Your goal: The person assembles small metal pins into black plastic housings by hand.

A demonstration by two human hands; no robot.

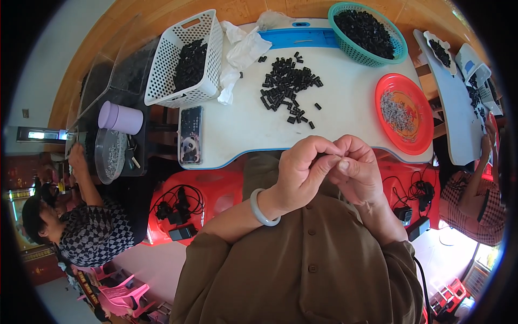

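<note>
My left hand (306, 171), with a pale bangle (262, 209) on its wrist, meets my right hand (357, 171) in front of my chest, near the table's front edge. Thumb and forefinger are pinched together on both hands, tip against tip. Whatever sits between the fingertips is hidden or too small to make out. Beyond them on the white table (237, 129) lies a loose heap of small black cylindrical parts (288, 83). To the right, a red plate (382, 127) holds many small silvery pieces (398, 112).
A white perforated basket (162, 81) of black parts stands back left, beside crumpled white paper (245, 51). A green basket (345, 48) with more black parts is back right. A phone (191, 135) lies at the left edge. People sit at tables on both sides.
</note>
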